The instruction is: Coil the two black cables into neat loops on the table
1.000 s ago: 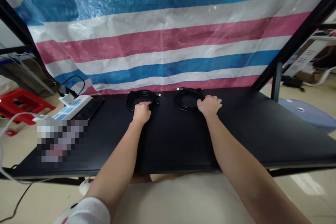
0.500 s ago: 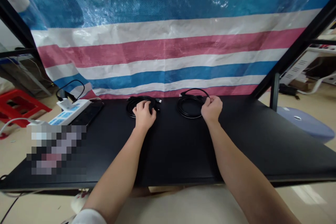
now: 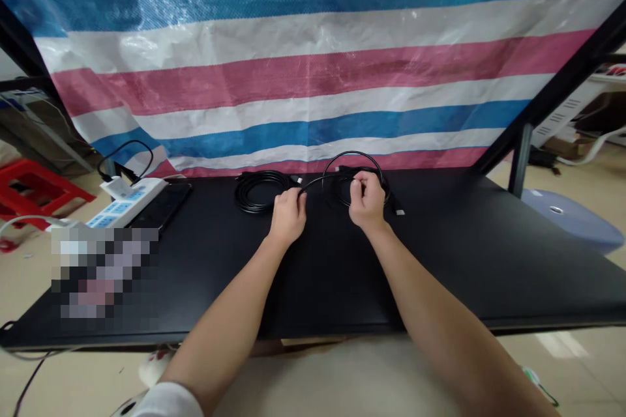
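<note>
Two coiled black cables lie at the back of a black table [image 3: 342, 273]. My right hand [image 3: 368, 201] is closed on the right coil [image 3: 352, 172], lifting its loops partly off the table; one plug end [image 3: 398, 211] dangles to the right. A strand of that same cable is pinched in my left hand [image 3: 288, 212], which sits just left of the right hand. The left coil [image 3: 257, 190] lies flat on the table beside my left hand, apart from it.
A white power strip [image 3: 130, 195] with a plugged black lead and a dark phone [image 3: 163, 205] sit at the table's left rear. A striped tarp [image 3: 313, 78] hangs behind. A red stool [image 3: 34, 186] stands left; a pale round object [image 3: 572, 221] lies on the floor to the right.
My left hand left the left coil and moved right to grip a strand of the right cable. My right hand raised the right coil and shifted slightly left.
</note>
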A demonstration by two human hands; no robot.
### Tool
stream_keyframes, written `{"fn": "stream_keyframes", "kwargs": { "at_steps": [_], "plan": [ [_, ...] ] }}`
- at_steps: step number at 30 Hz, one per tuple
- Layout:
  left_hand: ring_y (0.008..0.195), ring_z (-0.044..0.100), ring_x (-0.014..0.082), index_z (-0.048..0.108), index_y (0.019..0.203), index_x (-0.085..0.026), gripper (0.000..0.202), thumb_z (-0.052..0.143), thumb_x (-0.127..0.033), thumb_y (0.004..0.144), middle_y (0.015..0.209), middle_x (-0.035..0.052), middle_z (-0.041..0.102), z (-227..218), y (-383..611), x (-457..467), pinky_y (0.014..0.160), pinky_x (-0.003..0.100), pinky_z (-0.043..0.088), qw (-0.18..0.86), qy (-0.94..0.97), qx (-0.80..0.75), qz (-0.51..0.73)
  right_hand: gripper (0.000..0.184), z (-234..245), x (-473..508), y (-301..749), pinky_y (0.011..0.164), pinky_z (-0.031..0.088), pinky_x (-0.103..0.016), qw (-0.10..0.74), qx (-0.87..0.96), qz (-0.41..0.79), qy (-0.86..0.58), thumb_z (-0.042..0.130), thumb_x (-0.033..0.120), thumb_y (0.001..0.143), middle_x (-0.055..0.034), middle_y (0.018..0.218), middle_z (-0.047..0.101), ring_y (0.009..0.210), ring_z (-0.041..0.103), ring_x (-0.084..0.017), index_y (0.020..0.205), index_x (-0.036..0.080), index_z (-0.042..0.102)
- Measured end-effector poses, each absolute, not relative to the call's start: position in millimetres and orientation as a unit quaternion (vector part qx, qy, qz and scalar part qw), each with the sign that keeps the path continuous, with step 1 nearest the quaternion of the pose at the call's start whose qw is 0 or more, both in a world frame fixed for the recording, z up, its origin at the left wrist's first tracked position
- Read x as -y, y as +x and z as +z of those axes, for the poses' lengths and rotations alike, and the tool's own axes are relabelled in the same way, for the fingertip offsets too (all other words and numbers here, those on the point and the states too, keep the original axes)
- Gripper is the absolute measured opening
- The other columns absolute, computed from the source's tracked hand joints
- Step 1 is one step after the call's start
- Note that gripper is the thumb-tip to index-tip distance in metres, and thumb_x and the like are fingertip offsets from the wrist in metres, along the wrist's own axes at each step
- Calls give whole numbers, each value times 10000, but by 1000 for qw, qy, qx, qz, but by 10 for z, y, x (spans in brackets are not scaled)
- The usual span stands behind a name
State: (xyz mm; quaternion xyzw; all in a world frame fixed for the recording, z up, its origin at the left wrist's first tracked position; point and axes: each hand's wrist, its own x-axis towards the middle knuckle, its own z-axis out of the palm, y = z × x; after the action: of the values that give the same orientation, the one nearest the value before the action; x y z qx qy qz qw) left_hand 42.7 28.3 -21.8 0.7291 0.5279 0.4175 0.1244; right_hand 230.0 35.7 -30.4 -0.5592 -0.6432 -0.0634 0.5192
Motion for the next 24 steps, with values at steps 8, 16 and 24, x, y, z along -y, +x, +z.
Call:
{"fn": "stream_keyframes", "kwargs": {
  "at_steps": [8, 16, 24],
  "plan": [
    [510, 403, 105, 390, 523, -211, 382, 534, -364, 843, 475, -52, 380, -67, 134, -354, 545, 218, 318, 183, 539, -565, 597, 220, -240, -488, 2883, 886, 417, -446, 515, 437, -48, -736, 432, 244, 785, -142, 877, 653, 908, 572, -278, 815, 168, 636],
    [351, 273, 54, 395, 569, -208, 419, 559, -511, 808, 419, -98, 290, 14, -43, -526, 376, 193, 219, 301, 293, -523, 742, 358, -230, -488, 2915, 837, 456, -399, 367, 398, 81, -837, 383, 298, 884, -184, 928, 685, 937, 635, -298, 817, 146, 700],
    [299, 224, 44, 377, 567, -202, 400, 506, -420, 877, 380, -110, 213, 211, -108, -452, 325, 166, 170, 458, 150, -427, 765, 145, -451, -561, 3084, 807, 488, -448, 394, 413, 84, -816, 599, 112, 612, -127, 832, 642, 864, 630, -301, 723, 188, 654]
  ]
}}
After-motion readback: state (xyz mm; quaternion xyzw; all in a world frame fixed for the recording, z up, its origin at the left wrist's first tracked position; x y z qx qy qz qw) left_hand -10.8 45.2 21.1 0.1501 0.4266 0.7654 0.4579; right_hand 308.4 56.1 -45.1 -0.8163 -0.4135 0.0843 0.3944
